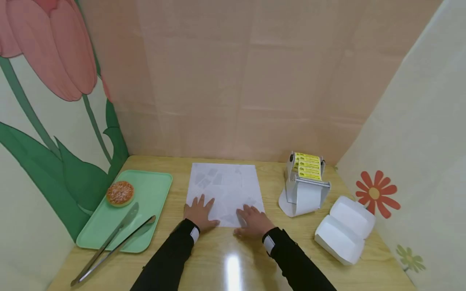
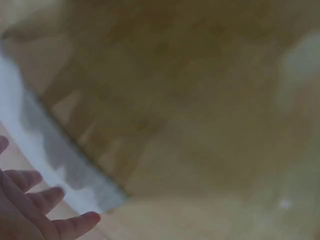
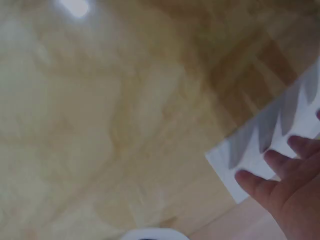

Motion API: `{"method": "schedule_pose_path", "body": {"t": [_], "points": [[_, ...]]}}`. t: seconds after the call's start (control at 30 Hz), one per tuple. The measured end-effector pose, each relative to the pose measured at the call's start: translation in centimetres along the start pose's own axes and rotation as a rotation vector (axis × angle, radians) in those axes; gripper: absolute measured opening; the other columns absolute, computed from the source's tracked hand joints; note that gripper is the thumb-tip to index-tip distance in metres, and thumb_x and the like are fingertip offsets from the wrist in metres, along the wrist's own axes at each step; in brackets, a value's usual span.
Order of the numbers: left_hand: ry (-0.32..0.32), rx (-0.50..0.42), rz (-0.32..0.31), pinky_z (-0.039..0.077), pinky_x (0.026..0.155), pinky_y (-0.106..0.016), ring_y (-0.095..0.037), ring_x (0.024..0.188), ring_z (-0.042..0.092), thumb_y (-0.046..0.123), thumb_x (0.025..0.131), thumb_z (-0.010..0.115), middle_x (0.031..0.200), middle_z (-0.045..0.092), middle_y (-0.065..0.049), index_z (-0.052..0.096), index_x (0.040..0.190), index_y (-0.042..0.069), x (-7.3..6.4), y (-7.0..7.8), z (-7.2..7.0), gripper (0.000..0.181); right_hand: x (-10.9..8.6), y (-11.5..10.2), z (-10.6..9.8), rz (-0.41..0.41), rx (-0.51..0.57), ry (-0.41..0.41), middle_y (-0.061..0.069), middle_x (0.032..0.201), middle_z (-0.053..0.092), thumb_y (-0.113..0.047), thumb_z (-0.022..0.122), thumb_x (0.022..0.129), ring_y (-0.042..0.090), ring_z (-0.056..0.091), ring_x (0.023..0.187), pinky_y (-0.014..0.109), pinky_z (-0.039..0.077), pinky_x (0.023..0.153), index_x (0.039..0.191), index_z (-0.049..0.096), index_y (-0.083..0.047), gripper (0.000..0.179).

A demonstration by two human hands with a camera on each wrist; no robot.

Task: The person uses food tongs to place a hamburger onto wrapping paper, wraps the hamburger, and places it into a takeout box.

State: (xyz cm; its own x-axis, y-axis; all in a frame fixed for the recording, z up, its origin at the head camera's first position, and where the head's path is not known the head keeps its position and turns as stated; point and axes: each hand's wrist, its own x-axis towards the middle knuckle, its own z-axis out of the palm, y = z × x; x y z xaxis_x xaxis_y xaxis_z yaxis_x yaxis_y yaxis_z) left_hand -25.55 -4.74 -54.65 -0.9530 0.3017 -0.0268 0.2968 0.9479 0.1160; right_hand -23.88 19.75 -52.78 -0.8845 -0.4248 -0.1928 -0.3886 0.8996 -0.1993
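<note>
A white sheet of paper [image 1: 225, 190] with faint grey printing lies flat in the middle of the table. My left hand [image 1: 198, 214] rests on its near left corner, fingers spread. At the near right corner my right hand [image 1: 253, 221] touches the sheet with its fingers apart. In the left wrist view the left hand [image 2: 37, 210] shows its fingertips by the edge of the paper [image 2: 60, 155]. The right wrist view has the right hand [image 3: 285, 185] spread over the paper's corner [image 3: 240, 160]. Neither hand grips anything.
At left, a green tray [image 1: 160, 190] holds a round topped bun [image 1: 120, 193] and metal tongs [image 1: 120, 230], whose handle end overhangs the near edge. On the right stand a label dispenser [image 1: 306, 186] with a yellow sticker roll and an open white clamshell box [image 1: 344, 230].
</note>
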Motion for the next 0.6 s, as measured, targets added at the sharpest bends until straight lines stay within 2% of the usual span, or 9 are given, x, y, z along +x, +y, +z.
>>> {"method": "schedule_pose_path", "body": {"t": [0.07, 0.23, 0.5, 0.6], "points": [[-0.004, -0.02, -0.01, 0.033, 0.098, -0.066, -0.042, 0.136, 0.034, 0.07, 0.082, 0.059, 0.15, 0.037, -0.018, 0.045, 0.147, 0.021, -0.5, 0.0, 0.5, 0.082, -0.3, -0.1, 0.5, -0.021, 0.009, -0.001, 0.021, 0.153, 0.032, -0.06, 0.064, 0.085, 0.044, 0.029, 0.138, 0.065, 0.029, 0.102, 0.146, 0.044, -0.01, 0.081], [0.044, -0.071, -0.012, 0.031, 0.099, -0.067, -0.042, 0.134, 0.037, 0.066, 0.081, 0.063, 0.147, 0.041, -0.02, 0.052, 0.141, 0.018, -1.2, 0.0, 0.8, 0.078, -1.0, 0.0, 1.5, -0.045, -0.027, 0.061, 0.02, 0.154, 0.031, -0.062, 0.061, 0.086, 0.044, 0.027, 0.139, 0.064, 0.028, 0.104, 0.148, 0.043, -0.011, 0.082], [0.025, -0.104, -0.013, 0.03, 0.099, -0.068, -0.043, 0.133, 0.037, 0.063, 0.08, 0.067, 0.146, 0.042, -0.021, 0.054, 0.14, 0.016, -1.5, 0.4, 0.2, 0.077, -1.3, 0.1, 1.9, -0.047, -0.026, 0.073, 0.018, 0.155, 0.028, -0.064, 0.057, 0.087, 0.043, 0.024, 0.141, 0.065, 0.025, 0.105, 0.149, 0.04, -0.013, 0.083], [-0.008, -0.097, -0.018, 0.032, 0.097, -0.069, -0.044, 0.133, 0.038, 0.063, 0.079, 0.068, 0.146, 0.042, -0.022, 0.055, 0.139, 0.016, -1.7, 0.7, -0.4, 0.078, -1.3, 0.4, 2.1, -0.055, -0.015, 0.069, 0.018, 0.155, 0.028, -0.068, 0.055, 0.086, 0.042, 0.024, 0.141, 0.066, 0.025, 0.105, 0.149, 0.041, -0.013, 0.085]]}}
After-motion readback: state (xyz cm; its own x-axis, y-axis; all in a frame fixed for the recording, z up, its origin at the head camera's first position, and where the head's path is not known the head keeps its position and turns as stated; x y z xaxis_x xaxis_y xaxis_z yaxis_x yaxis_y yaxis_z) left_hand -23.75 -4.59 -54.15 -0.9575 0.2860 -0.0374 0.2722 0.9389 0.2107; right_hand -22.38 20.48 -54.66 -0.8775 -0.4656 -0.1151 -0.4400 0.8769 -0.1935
